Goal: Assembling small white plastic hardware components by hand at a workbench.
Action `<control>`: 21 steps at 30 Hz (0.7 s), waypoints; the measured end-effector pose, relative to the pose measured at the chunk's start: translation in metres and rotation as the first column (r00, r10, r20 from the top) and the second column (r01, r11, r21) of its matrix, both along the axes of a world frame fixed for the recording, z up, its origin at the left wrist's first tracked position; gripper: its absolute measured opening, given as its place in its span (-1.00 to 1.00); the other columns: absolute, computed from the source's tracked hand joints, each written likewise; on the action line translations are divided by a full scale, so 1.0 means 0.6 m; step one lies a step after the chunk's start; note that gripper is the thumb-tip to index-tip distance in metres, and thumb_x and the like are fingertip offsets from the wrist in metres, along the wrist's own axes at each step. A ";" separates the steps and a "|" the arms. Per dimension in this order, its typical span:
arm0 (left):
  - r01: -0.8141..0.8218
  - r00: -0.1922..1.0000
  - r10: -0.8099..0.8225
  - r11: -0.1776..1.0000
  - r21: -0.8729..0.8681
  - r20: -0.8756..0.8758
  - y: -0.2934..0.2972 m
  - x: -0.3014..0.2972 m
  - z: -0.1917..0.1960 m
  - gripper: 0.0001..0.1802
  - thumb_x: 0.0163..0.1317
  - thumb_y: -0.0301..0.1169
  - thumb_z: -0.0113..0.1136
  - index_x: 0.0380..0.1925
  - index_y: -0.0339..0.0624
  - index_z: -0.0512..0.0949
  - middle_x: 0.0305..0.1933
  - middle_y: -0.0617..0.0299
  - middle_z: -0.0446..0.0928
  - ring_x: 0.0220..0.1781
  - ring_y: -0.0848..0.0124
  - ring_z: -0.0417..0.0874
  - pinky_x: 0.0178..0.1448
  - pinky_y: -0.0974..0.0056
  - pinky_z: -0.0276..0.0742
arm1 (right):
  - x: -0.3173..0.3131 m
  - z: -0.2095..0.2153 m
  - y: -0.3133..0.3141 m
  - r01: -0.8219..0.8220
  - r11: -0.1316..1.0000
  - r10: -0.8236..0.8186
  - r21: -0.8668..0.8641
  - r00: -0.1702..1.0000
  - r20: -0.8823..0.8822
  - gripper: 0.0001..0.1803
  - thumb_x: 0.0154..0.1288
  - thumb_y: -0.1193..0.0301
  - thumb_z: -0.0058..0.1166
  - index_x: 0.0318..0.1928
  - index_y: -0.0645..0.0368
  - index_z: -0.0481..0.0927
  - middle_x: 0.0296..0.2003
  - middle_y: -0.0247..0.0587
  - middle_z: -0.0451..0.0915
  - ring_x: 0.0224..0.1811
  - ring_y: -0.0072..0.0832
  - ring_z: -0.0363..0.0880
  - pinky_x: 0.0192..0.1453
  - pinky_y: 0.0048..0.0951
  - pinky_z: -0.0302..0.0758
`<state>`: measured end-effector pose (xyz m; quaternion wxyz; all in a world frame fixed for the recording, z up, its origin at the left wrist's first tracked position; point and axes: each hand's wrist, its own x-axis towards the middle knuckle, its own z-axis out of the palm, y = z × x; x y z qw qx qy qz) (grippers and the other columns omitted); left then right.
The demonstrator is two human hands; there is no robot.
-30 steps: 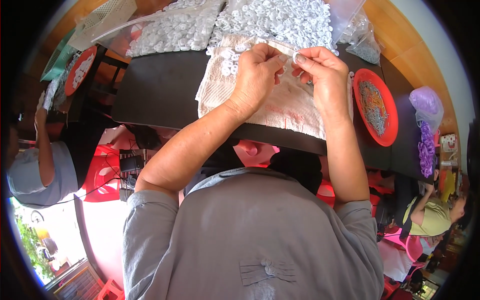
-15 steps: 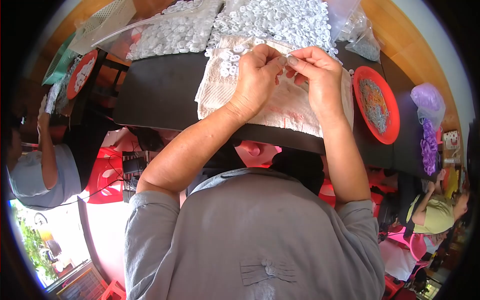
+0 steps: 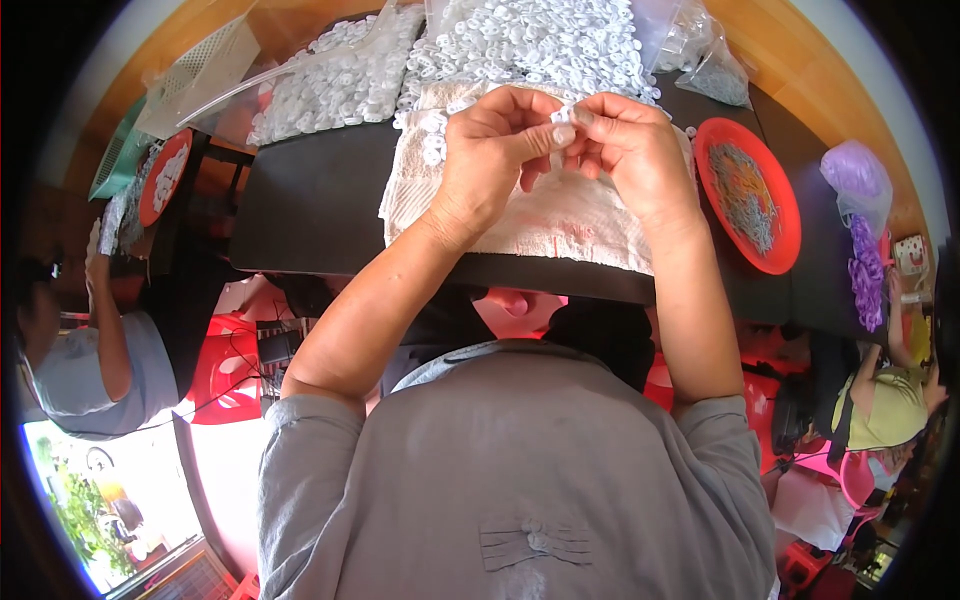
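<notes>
My left hand (image 3: pixel 485 150) and my right hand (image 3: pixel 635 155) meet over a folded cream towel (image 3: pixel 560 232) on the dark table. Between both thumbs and fingertips is a small white plastic piece (image 3: pixel 562 114), partly covered by the fingers. Several like pieces, oval with holes, lie loose on the towel (image 3: pixel 434 148) beside my left hand. Beyond the hands spreads a large heap of these white pieces (image 3: pixel 530 45). To the right of my right hand stands a red plate (image 3: pixel 783 205) with many thin grey and orange bits on it.
A clear bag of white pieces (image 3: pixel 345 75) lies at the back left, another clear bag (image 3: pixel 715 75) at the back right. Purple plastic bags (image 3: pixel 858 185) sit at the far right. One person (image 3: pixel 95 360) works at the left, another (image 3: pixel 885 410) at the right.
My hands have moved slightly apart, the left one shifting left. The white piece between the fingertips now shows more. The whole view has shifted a little.
</notes>
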<state>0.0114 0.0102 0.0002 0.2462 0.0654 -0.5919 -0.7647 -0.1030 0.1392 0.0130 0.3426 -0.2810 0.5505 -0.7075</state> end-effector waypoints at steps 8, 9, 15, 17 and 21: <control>0.095 0.993 -0.102 0.989 -0.116 -0.054 0.005 0.007 -0.003 -0.69 0.03 -0.60 0.40 -0.19 -0.29 0.56 -0.46 0.25 0.60 -0.51 0.60 0.56 -0.58 0.54 0.33 | -0.001 0.019 0.017 -0.182 0.979 0.184 0.086 0.983 -0.013 -0.76 0.29 0.36 0.13 -0.26 0.35 0.58 -0.53 -0.23 0.57 -0.59 -0.46 0.57 -0.58 -0.65 0.33; 0.067 0.995 -0.077 0.986 -0.156 -0.062 0.004 0.008 -0.005 -0.69 0.01 -0.59 0.42 -0.22 -0.29 0.56 -0.50 0.27 0.61 -0.50 0.62 0.58 -0.58 0.55 0.33 | 0.000 0.018 0.017 -0.183 0.979 0.185 0.085 0.983 -0.012 -0.76 0.29 0.36 0.13 -0.26 0.35 0.58 -0.53 -0.23 0.57 -0.59 -0.46 0.57 -0.58 -0.65 0.33; 0.044 0.997 -0.055 0.980 -0.195 -0.051 0.002 0.013 -0.004 -0.75 -0.01 -0.58 0.45 -0.33 -0.29 0.56 -0.45 0.19 0.64 -0.49 0.62 0.61 -0.53 0.57 0.35 | 0.006 0.015 0.015 -0.227 0.972 0.227 0.066 0.974 0.010 -0.76 0.31 0.35 0.13 -0.29 0.33 0.57 -0.55 -0.26 0.55 -0.60 -0.49 0.56 -0.58 -0.67 0.32; 0.039 0.998 -0.049 0.979 -0.198 -0.048 0.005 0.015 -0.001 -0.75 -0.01 -0.56 0.44 -0.33 -0.27 0.56 -0.48 0.22 0.63 -0.53 0.66 0.54 -0.56 0.57 0.30 | 0.007 0.014 0.015 -0.245 0.967 0.245 0.064 0.969 0.004 -0.77 0.31 0.35 0.13 -0.33 0.31 0.55 -0.57 -0.28 0.53 -0.63 -0.52 0.53 -0.61 -0.69 0.30; 0.021 0.997 -0.036 0.978 -0.206 -0.071 0.005 0.017 -0.006 -0.75 -0.01 -0.53 0.45 -0.35 -0.24 0.56 -0.49 0.26 0.62 -0.57 0.70 0.45 -0.58 0.57 0.25 | 0.012 0.013 0.011 -0.260 0.965 0.257 0.044 0.964 0.065 -0.77 0.30 0.36 0.14 -0.36 0.30 0.53 -0.59 -0.30 0.52 -0.66 -0.54 0.50 -0.65 -0.71 0.25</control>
